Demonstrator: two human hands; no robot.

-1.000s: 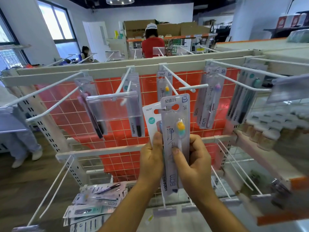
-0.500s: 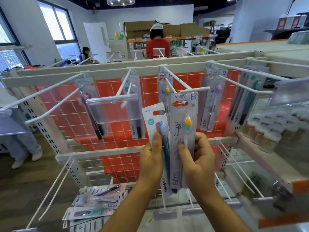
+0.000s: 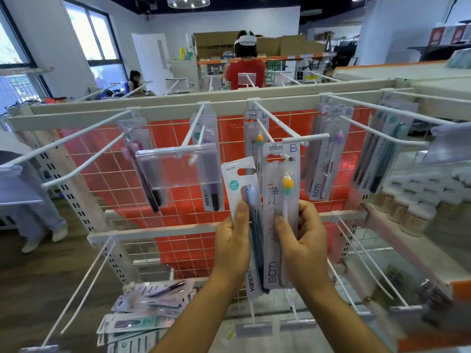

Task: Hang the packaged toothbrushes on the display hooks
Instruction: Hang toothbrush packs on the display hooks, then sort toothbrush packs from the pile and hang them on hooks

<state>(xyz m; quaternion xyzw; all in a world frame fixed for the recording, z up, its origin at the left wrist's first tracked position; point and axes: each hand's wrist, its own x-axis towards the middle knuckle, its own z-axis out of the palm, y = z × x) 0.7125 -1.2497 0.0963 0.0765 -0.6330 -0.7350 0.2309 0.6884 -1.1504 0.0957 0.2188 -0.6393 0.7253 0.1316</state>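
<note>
My right hand (image 3: 304, 240) pinches a grey BDM toothbrush pack (image 3: 280, 215) with a yellow and green brush head. The pack's hang hole sits at the tip of the middle display hook (image 3: 288, 157). My left hand (image 3: 233, 240) grips a white Hane pack (image 3: 238, 182) with a blue brush, held upright just left of the first. Behind them hang more packs: a matching yellow-headed one (image 3: 256, 138) further back on the same hook, a purple-headed one (image 3: 328, 159) to the right.
Long white hooks jut toward me from the top rail (image 3: 178, 105), some with clear label holders (image 3: 178, 166). Several loose toothbrush packs (image 3: 150, 312) lie on the lower wire shelf at the left. Jars (image 3: 418, 215) stand on the right shelf. A person in red stands behind the rack.
Both hands have risen and moved toward the rack. The grey pack's hang hole has come up to the tip of the middle hook. The white pack has shifted a little left.
</note>
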